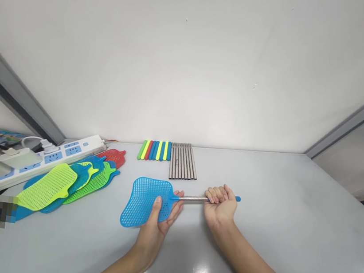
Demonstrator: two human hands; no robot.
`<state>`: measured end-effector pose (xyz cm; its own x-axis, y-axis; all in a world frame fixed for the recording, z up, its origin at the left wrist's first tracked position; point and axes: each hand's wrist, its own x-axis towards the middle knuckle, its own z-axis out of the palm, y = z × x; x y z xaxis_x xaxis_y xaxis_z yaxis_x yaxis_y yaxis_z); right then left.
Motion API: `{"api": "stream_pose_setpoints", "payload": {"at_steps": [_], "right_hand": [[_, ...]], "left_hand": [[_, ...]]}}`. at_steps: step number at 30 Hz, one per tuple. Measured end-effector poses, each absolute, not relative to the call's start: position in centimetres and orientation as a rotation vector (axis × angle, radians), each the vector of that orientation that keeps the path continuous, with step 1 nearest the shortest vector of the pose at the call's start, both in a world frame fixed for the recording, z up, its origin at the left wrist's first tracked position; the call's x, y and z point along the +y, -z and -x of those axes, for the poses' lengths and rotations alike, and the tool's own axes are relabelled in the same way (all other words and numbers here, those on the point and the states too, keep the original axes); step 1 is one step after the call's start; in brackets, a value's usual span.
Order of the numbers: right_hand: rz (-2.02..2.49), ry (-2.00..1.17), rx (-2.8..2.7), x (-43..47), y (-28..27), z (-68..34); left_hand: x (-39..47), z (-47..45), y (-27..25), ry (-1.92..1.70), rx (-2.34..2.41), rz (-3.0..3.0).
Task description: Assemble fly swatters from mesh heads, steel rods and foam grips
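A blue fly swatter [143, 201] lies level in front of me, its perforated head to the left and its metal rod [194, 198] running right. My left hand [161, 219] grips the head near its neck, thumb on top and fingers beneath. Around the blue handle at the right end, my right hand [221, 206] is closed in a fist; the handle's tip [238, 199] sticks out past it. Beyond my hands, several metal rods [183, 161] lie side by side, next to a row of green, yellow, red and blue handles [155, 150].
Loose swatter heads in yellow [48, 186], green [93, 183], red [114, 157] and blue overlap on the left of the grey table [278, 189]. Behind them runs a white power strip [66, 152] with plugged-in adapters [20, 157]. A pale wall [191, 66] rises at the table's back edge.
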<state>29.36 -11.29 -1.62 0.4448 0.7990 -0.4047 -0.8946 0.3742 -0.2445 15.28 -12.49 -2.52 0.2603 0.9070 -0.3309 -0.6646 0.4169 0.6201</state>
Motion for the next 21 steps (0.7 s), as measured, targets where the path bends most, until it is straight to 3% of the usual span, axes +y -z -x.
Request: {"api": "stream_pose_setpoints", "payload": {"at_steps": [21], "right_hand": [[0.413, -1.239, 0.257, -11.16, 1.47, -30.21]], "left_hand": [[-12.11, -15.0, 2.03, -1.135, 0.757, -0.592]]}}
